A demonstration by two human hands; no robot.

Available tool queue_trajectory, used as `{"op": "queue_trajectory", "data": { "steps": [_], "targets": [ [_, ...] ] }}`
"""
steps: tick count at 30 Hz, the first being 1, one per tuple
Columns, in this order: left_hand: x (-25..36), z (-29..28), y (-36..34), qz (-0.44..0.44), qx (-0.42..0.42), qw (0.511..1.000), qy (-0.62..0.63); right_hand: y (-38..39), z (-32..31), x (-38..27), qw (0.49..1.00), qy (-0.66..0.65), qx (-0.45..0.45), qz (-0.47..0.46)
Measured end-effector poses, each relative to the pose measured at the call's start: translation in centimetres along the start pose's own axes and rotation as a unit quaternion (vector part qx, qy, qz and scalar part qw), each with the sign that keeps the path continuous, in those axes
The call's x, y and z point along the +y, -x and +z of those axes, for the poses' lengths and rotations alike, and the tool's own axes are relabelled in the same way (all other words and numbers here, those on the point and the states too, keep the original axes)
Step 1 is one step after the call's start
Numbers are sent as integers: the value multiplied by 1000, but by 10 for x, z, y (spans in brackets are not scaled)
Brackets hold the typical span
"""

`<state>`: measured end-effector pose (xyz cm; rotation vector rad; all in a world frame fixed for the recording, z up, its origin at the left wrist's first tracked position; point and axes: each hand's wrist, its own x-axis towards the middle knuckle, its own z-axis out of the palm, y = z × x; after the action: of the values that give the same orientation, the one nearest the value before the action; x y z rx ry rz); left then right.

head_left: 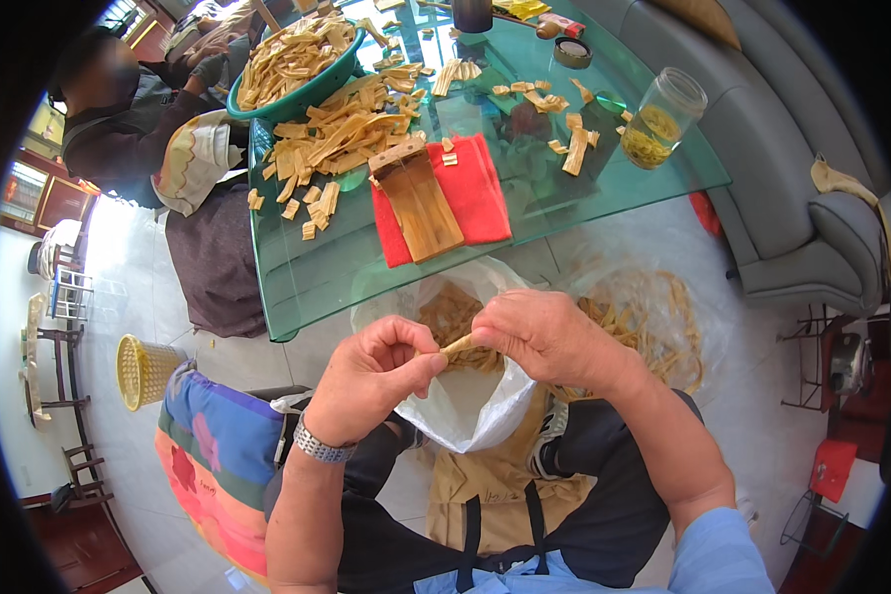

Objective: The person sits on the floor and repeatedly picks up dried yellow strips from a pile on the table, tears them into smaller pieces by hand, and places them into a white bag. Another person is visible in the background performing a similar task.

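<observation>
while a slim, tan, fibrous strip runs left to right, slightly farther at right, left hand and right hand pinch its opposite ends.

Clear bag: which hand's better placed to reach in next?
Probably right: the right hand is nearer the clear bag, which lies to its right; the left hand is farther off. Both hold the strip, so either must let go first.

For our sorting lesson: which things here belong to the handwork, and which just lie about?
Likely in the job: pale strip, held by left hand and right hand; white bag; teal basin; wooden board.

Likely lying about: glass jar; yellow basket; dark lid.
</observation>
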<state>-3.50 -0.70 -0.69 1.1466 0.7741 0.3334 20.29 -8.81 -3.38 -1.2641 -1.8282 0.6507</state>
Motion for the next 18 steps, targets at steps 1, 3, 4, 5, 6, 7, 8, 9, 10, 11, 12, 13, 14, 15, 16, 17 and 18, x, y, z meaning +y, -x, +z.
{"op": "queue_trajectory", "data": {
  "steps": [1,3,4,5,6,7,8,9,10,11,12,13,14,15,16,17,18],
  "targets": [
    [1,-1,-1,-3,-8,1000,-1,0,1,1,1000,-2,8,-10],
    [3,-2,0,8,-5,1000,8,-2,2,0,999,-2,25,-22],
    [5,-3,-1,15,-2,1000,12,-4,2,-1,999,1,34,-23],
    [7,-5,-2,22,4,999,23,-7,1,-2,999,3,43,-24],
    [6,-6,-5,27,8,999,35,-9,0,-1,997,21,60,-35],
    [7,-7,-7,31,12,998,48,-11,0,1,995,38,76,-46],
    [9,-4,-9,37,24,997,58,-14,0,4,993,56,92,-57],
    [13,-4,-14,48,36,998,15,-18,-3,8,989,80,108,-64],
    [17,-5,-19,58,48,997,-28,-23,-5,13,984,104,124,-70],
    [22,-6,-26,68,60,993,-70,-28,-8,17,979,128,140,-77],
    [26,-8,-32,91,79,988,-94,-37,-10,14,977,152,141,-60],
    [31,-10,-38,116,103,982,-110,-46,-10,17,971,165,160,-66],
    [34,-11,-47,141,122,975,-124,-54,-9,23,964,181,180,-71],
    [38,-13,-55,166,142,966,-138,-61,-10,27,957,196,199,-75],
    [42,-15,-63,186,149,959,-153,-67,-12,30,954,205,206,-71],
    [41,-17,-69,199,155,954,-161,-72,-12,33,952,213,212,-67],
    [40,-18,-75,211,162,949,-169,-76,-12,35,949,220,217,-63]
  ]
}}
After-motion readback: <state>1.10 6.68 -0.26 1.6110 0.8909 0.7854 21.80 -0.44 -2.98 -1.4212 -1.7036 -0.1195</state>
